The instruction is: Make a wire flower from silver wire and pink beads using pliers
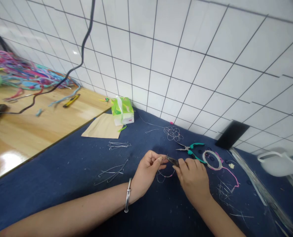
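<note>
my left hand (147, 172) is pinching, thumb against fingers, a thin wire loop (171, 175), which hangs just below the fingertips and carries small pink portions. my right hand (193, 179) is wrapped around dark pliers (173, 161), their tip meeting the work at my left fingertips; whether the jaws are pressed together on the wire, i cannot tell. a silver bracelet (128, 196) sits on my left wrist.

surroundings, taken from the grip: just beyond it and slightly right, teal-handled pliers (197, 144) lie on the dark blue surface (62, 187). farther ahead is a flower-shaped wire coil (173, 133). to the right, past my right hand, a white ring (219, 160) lies beside a pink strand (232, 174), with loose wire scraps (224, 191) nearer me. to the left lie bent wires (114, 172); ahead-left, well apart, a green tissue pack (123, 107) adjoins a tan paper sheet (102, 126).
</note>
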`<state>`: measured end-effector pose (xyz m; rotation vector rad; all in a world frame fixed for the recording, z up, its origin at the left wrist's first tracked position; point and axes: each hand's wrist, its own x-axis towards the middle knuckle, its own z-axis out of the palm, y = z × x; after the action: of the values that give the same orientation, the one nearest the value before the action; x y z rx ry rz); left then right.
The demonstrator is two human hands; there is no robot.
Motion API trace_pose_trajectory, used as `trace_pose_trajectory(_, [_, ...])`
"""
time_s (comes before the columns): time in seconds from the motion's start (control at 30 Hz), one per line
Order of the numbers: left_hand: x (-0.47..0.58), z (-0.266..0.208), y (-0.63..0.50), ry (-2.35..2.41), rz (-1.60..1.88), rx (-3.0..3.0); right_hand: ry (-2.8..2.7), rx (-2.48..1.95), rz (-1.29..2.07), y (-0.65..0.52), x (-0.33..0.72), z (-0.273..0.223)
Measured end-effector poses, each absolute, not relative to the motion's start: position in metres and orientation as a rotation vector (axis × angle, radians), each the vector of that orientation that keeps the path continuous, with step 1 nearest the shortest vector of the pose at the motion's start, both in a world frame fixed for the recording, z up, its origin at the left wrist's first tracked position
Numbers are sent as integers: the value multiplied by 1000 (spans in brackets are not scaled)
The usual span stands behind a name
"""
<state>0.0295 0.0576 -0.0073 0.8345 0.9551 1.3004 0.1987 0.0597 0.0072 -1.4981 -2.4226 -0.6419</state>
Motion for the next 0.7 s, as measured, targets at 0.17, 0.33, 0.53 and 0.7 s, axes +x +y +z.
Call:
trace_pose_trajectory(0.17, [31, -6, 58, 942, 1317, 799, -2441, -1525, -693, 59, 199, 8])
trace_pose_trajectory(0.33, [32, -6, 56, 919, 1334, 765, -2453, -1499, -746, 58, 199, 7])
trace_pose_trajectory(0.53, [30, -4, 57, 893, 1309, 670, -2464, -1485, -750, 58, 201, 7])
trace_pose_trajectory(0.7, [27, -2, 58, 860, 1286, 652, -2463, -1448, -744, 57, 201, 11])
